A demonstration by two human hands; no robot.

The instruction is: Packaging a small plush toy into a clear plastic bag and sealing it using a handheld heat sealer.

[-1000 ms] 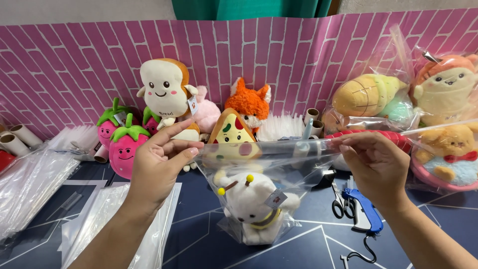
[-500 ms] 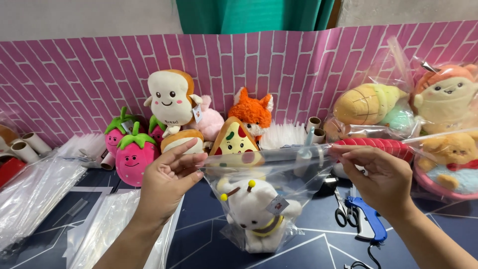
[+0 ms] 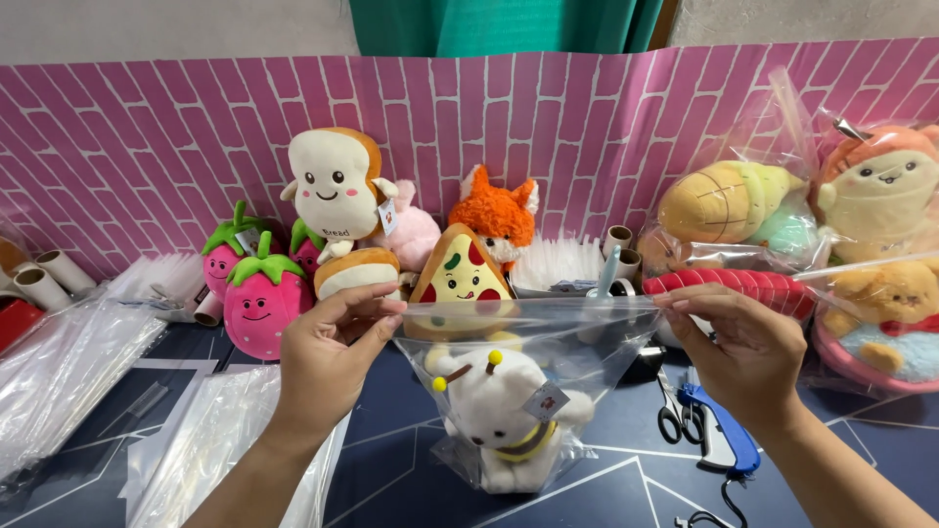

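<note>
A clear plastic bag (image 3: 577, 357) hangs between my hands over the dark table. Inside it sits a white plush toy (image 3: 504, 416) with yellow-tipped antennae and a small tag. My left hand (image 3: 328, 357) pinches the bag's top left corner. At the top right corner, my right hand (image 3: 738, 352) pinches the same edge, so the top is pulled taut and level. Right behind the bag stands a pizza-slice plush (image 3: 460, 274).
Plush toys line the pink brick-pattern backdrop: toast (image 3: 333, 186), strawberries (image 3: 256, 303), an orange fox (image 3: 499, 210). Bagged plush toys (image 3: 729, 205) pile at the right. Scissors (image 3: 673, 416) and a blue tool (image 3: 719, 435) lie under my right wrist. Empty clear bags (image 3: 210, 450) lie at the left.
Both hands keep hold of the bag's top edge, now stretched straighter and wider. The view has shifted slightly; the bagged plush hangs in about the same spot.
</note>
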